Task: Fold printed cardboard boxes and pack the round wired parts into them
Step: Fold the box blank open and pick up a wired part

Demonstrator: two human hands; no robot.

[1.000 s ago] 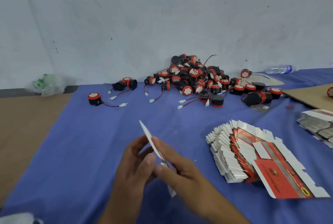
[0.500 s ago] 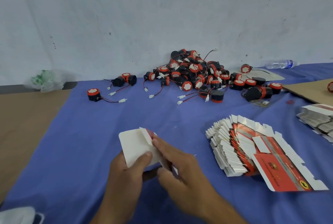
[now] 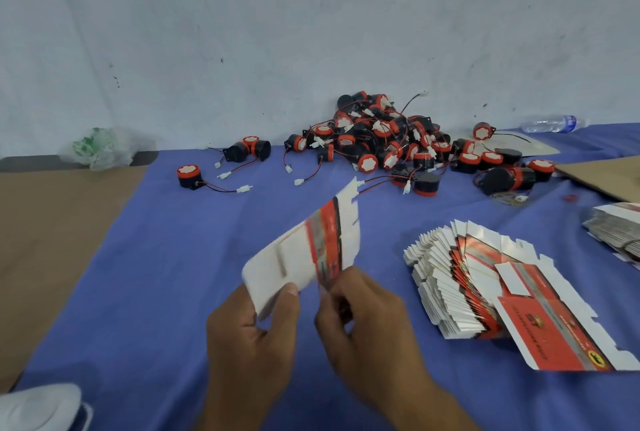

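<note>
Now that the box [image 3: 311, 250] has opened out flat, left hand [image 3: 252, 337] and right hand [image 3: 363, 323] pinch its lower edge; folding is only beginning.

Cloth [image 3: 156, 292] covers the counter's centre and right; bare counter [image 3: 52, 240] shows at left. Wall [image 3: 311, 32] runs behind.

Far centre, against the wall: pile of round wired parts [image 3: 381, 139]. Left of the pile: two parts [image 3: 247, 150] touching, then a single part [image 3: 188, 176] further left and nearer. Far left, at the wall: plastic bag [image 3: 100, 148]. Far right: bottle [image 3: 550, 123] lying down, with a cardboard sheet [image 3: 602, 174] just nearer.

Near right: fanned stack of flat boxes [image 3: 460, 278] on the cloth. A second stack [image 3: 616, 229] lies at the right edge.

Near centre, above the cloth: flat box [image 3: 304, 257], with the left hand [image 3: 249, 337] pinching its near-left edge and the right hand [image 3: 367, 319] pinching its near-right edge.
</note>
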